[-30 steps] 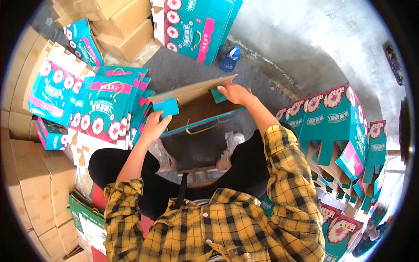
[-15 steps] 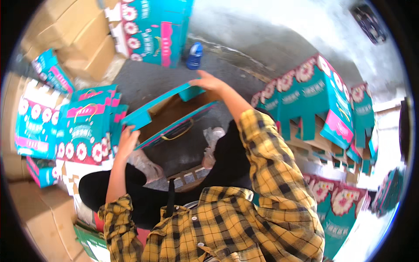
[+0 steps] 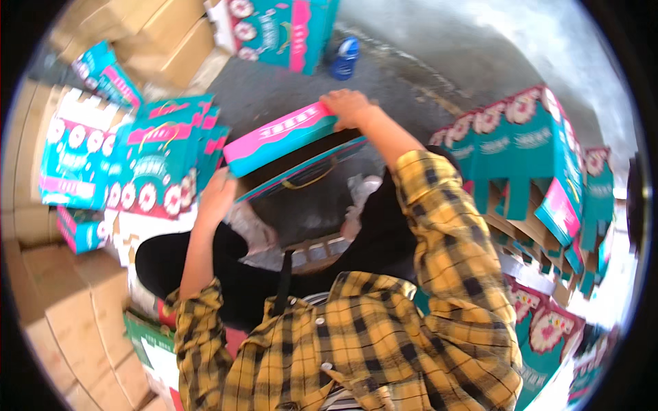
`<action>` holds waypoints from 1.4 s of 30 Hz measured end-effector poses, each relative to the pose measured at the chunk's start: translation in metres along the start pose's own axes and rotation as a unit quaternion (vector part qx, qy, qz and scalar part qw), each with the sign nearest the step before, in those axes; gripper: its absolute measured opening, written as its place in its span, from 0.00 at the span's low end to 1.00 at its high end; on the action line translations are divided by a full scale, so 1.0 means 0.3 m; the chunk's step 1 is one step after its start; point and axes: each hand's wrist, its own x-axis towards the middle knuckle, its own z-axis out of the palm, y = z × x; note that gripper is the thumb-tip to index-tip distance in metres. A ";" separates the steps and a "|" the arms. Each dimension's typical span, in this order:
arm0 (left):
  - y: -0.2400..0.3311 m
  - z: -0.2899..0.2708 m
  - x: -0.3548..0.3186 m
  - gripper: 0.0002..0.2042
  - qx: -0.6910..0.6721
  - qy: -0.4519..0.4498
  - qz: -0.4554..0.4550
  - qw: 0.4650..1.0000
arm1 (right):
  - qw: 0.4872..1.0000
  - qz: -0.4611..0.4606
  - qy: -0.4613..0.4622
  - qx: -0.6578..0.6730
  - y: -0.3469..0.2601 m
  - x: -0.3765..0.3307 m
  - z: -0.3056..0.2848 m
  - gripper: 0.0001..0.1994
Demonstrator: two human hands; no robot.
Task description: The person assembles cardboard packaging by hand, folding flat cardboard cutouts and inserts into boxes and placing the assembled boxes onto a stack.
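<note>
Between my hands is a teal and pink carton, held above the dark floor in front of me. A pink and teal flap spans its far side, and a dark gap shows along the near side. A yellow cord handle hangs at its near panel. My left hand grips the near left end, its fingers partly hidden by the carton. At the far right end, my right hand is closed over the flap's corner, thumb and fingers bent around the edge.
Flat teal cartons are stacked at the left, beside plain brown boxes. A row of part-folded teal cartons stands at the right. Beyond my right hand is a blue bottle, near a tall teal carton.
The carton's far flap has come over, so its pink and teal face shows and less of the inside is visible. Both hands keep hold of the ends. The whole view has shifted.
</note>
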 end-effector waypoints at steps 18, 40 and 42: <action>0.010 0.084 0.105 0.41 -0.249 0.050 -0.108 0.961 | 0.998 -0.019 0.064 -0.010 -0.045 0.031 0.080 0.38; -0.195 0.187 0.134 0.52 0.005 -0.038 -0.020 0.999 | 0.964 0.189 -0.070 0.172 0.172 -0.064 -0.134 0.30; -0.202 0.196 0.141 0.51 -0.001 -0.040 -0.003 0.999 | 0.908 0.224 -0.158 0.316 0.184 -0.093 -0.123 0.32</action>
